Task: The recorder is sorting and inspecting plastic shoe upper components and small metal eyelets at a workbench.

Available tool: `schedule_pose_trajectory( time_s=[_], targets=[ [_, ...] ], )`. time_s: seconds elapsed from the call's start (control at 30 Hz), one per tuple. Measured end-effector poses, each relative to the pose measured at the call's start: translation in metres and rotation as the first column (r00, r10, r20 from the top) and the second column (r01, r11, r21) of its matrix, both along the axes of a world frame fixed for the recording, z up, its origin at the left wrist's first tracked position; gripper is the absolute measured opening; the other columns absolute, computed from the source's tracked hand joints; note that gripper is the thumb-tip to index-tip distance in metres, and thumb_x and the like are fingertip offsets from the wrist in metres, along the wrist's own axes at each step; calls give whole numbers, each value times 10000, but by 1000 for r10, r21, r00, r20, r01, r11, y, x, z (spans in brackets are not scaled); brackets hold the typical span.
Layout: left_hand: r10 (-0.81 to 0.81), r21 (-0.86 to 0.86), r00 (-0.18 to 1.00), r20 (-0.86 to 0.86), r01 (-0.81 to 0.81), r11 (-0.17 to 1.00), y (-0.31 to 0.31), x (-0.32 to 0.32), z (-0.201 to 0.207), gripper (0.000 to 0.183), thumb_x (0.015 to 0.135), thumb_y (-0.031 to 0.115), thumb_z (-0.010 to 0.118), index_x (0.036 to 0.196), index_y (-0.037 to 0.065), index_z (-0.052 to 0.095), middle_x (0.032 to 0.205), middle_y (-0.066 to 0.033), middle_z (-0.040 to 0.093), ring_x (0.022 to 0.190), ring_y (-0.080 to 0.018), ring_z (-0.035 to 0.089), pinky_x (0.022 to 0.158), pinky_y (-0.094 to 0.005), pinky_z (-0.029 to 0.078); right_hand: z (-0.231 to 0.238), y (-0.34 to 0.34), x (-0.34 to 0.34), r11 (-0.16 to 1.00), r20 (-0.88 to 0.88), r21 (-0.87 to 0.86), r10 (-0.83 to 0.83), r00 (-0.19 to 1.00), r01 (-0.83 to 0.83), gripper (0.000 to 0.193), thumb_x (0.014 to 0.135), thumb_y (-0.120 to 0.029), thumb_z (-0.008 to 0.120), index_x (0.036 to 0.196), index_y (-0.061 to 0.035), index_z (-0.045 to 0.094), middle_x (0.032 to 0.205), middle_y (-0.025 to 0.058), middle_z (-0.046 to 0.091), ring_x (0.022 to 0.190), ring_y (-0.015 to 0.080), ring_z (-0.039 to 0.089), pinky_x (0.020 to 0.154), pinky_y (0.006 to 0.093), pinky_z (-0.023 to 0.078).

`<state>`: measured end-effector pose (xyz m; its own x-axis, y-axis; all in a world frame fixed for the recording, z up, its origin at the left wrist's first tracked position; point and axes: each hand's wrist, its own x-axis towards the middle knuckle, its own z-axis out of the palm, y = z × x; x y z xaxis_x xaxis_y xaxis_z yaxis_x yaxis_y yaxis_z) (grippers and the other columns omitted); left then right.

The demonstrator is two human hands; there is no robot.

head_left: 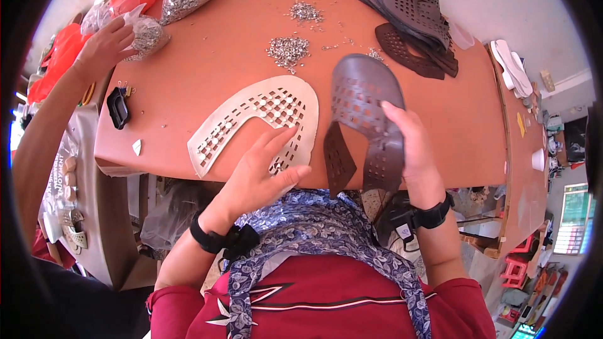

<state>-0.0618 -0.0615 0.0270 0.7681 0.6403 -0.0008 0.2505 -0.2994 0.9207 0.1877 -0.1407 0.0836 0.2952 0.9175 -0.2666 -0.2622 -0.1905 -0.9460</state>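
My right hand [413, 141] grips the right edge of a dark shoe upper [361, 88], a curved piece with a grid of slots, tilted up off the table with the thumb on its face. Its left end bends downward. My left hand [257, 169] has its fingers apart and holds nothing. It hovers over the near right end of a cream shoe upper [217, 132], which lies on the table in a horseshoe shape with small round studs woven through its slots. Whether the left fingertips touch it, I cannot tell.
Two piles of small metal studs [289, 51] lie beyond the uppers. A stack of dark uppers [408, 6] stands at the far right. At the far left, another person's hand [113, 44] is at a plastic bag of studs [149, 36]. A black tray [117, 108] sits near the left edge.
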Motion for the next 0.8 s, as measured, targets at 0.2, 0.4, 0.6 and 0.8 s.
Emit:
schedule_pose_trajectory(
  time_s=[0.2,0.4,0.6,0.8],
  targets=[
    [412,-795,703,579,377,475,3,9,-15,862,860,711,406,1432,74,316,1422,-148,400,1293,-311,417,1047,-453,383,-24,35,-78,900,516,80,331,790,-429,576,973,-479,432,1135,48,600,930,187,673,907,263,644,801,335,472],
    [612,-935,715,338,182,304,17,-3,-40,419,985,195,426,1354,-3,412,1305,-191,530,1172,-336,540,991,-477,438,-63,29,-81,897,407,34,390,826,-440,394,951,-339,519,1077,18,630,794,129,672,712,185,630,654,326,486],
    [574,-930,731,368,283,235,22,-7,-36,414,980,217,445,1342,15,427,1291,-180,544,1148,-360,558,911,-473,485,-74,31,-23,990,630,-28,126,766,-140,379,910,-224,596,1196,24,562,786,108,649,663,165,592,641,316,495],
    [523,-914,750,405,331,234,25,-12,-36,430,978,253,459,1342,26,428,1305,-177,531,1184,-363,534,927,-497,486,-81,34,-10,970,650,-163,241,720,-179,475,897,-264,622,1234,56,525,880,171,676,765,200,644,696,320,503]
  ],
)
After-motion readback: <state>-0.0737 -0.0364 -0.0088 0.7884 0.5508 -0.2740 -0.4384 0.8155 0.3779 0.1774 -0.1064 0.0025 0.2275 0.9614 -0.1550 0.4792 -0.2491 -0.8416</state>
